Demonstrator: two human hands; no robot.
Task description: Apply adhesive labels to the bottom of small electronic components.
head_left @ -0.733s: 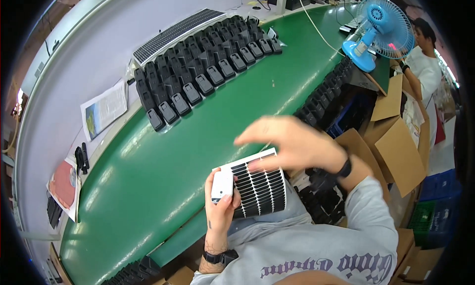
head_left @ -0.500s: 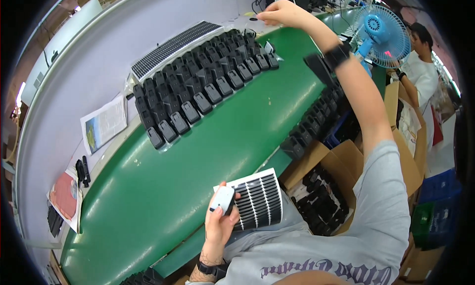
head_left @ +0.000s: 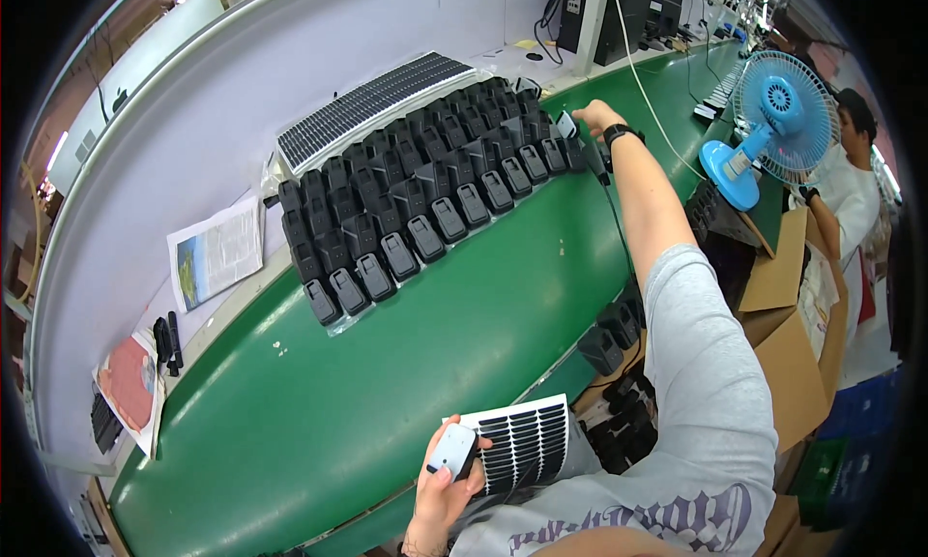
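Note:
My left hand (head_left: 440,494), low in the middle, is closed round a small rounded device (head_left: 452,451) with a pale face and black sides. Just beside it, a white sheet with rows of black strips (head_left: 527,446) rests at the table's near edge, against my shirt. My right arm stretches far forward. At its end my right hand (head_left: 599,118) has its fingers drawn together by a small pale-faced piece (head_left: 566,125); what they grip, if anything, is hidden. Below that wrist hangs a black piece with a cable (head_left: 596,162). Rows of black docks (head_left: 425,238) stand to its left.
A strip sheet (head_left: 372,107) lies behind the docks on the green table (head_left: 319,393). A blue fan (head_left: 773,102) stands at the right, near a co-worker (head_left: 846,170). Cardboard boxes (head_left: 788,354) flank my right side. Papers (head_left: 217,248) and pens (head_left: 172,339) lie left.
My right hand has come down from the back ledge to the right end of the dock rows. My left hand still holds the device. The whole view has shifted.

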